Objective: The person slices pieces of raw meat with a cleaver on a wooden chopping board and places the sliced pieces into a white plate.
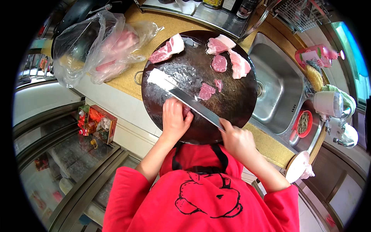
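Observation:
On a round dark cutting board (232,95), my left hand (176,117) presses a piece of raw meat (186,110), mostly hidden under my fingers. The handle of a broad kitchen knife (198,108) is in my right hand (238,139), its blade slanting up and left just beyond my left fingers. Two small pieces of meat (206,91) lie beyond the blade. Farther back right are a round slice (219,63), a fatty slice (239,64) and another fatty piece (219,44). A larger fatty chunk (168,49) rests at the back left edge.
Clear plastic bags (113,52) with raw meat lie left of the board. A metal sink (279,84) adjoins it on the right, with a red strainer (304,123) beyond. A metal rack (203,18) holding bottles stands behind. A white plate (297,166) sits at the near right counter edge.

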`<state>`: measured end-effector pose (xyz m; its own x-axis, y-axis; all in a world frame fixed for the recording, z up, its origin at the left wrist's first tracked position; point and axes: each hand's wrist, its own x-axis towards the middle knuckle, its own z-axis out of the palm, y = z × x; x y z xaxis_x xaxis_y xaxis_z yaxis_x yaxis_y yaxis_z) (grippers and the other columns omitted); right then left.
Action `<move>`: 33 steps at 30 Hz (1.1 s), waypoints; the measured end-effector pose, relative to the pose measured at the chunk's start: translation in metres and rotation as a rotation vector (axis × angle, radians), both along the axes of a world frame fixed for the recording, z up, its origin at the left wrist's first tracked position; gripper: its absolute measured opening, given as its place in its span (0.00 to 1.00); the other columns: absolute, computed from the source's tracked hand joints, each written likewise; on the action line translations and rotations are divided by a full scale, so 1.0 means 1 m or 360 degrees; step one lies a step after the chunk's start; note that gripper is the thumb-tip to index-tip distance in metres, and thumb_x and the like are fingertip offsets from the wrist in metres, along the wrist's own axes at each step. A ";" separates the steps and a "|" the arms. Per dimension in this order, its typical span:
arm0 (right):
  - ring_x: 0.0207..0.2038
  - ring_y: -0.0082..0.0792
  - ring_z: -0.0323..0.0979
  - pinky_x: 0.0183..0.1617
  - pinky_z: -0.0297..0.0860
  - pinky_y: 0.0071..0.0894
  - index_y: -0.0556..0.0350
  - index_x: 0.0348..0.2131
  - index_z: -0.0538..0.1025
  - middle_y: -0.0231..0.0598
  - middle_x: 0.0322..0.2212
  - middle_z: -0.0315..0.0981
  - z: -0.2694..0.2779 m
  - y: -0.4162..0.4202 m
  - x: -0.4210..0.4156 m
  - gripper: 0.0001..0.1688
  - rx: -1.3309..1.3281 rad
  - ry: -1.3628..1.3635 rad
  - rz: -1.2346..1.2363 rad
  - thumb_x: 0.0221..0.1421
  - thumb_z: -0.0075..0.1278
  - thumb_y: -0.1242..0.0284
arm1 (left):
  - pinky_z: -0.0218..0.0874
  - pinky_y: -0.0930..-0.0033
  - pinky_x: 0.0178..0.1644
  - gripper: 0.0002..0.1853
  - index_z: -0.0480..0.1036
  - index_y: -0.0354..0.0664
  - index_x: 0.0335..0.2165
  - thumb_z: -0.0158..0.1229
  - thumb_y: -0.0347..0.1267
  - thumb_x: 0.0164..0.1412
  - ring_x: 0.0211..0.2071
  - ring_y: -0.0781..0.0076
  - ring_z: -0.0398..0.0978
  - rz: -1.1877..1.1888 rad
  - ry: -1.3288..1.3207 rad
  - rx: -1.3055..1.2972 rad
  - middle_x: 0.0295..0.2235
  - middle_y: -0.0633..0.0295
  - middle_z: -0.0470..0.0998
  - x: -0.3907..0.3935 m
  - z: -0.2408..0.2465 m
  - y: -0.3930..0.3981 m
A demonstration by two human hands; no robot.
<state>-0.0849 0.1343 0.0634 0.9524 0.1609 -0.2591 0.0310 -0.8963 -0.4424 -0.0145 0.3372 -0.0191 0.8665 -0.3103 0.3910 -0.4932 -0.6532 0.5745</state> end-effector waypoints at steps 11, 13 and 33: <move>0.23 0.54 0.73 0.27 0.68 0.48 0.54 0.44 0.73 0.53 0.18 0.72 0.030 -0.034 -0.033 0.14 0.0363 0.0152 -0.0414 0.59 0.45 0.68 | 0.60 0.59 0.40 0.20 0.65 0.38 0.34 0.59 0.19 0.38 0.36 0.54 0.67 -0.0065 0.0037 0.0018 0.34 0.55 0.67 -0.005 0.018 0.000; 0.23 0.54 0.73 0.26 0.68 0.48 0.54 0.44 0.72 0.52 0.18 0.72 0.026 -0.030 -0.029 0.15 0.0339 0.0137 -0.0338 0.59 0.45 0.68 | 0.59 0.58 0.43 0.21 0.66 0.39 0.36 0.61 0.21 0.39 0.40 0.55 0.67 -0.0040 0.0031 0.0091 0.36 0.57 0.67 -0.007 0.020 -0.003; 0.23 0.55 0.72 0.26 0.67 0.52 0.52 0.45 0.71 0.51 0.17 0.72 0.020 -0.028 -0.037 0.15 0.0175 0.0140 -0.0353 0.60 0.43 0.66 | 0.52 0.60 0.43 0.05 0.71 0.40 0.21 0.61 0.25 0.41 0.36 0.61 0.66 0.0170 0.0185 0.0320 0.27 0.60 0.68 0.018 0.012 -0.029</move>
<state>-0.1224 0.1068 0.0837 0.9421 -0.0174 -0.3349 -0.2036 -0.8231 -0.5301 0.0033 0.3081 -0.0067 0.9340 -0.2761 0.2268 -0.3536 -0.8050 0.4764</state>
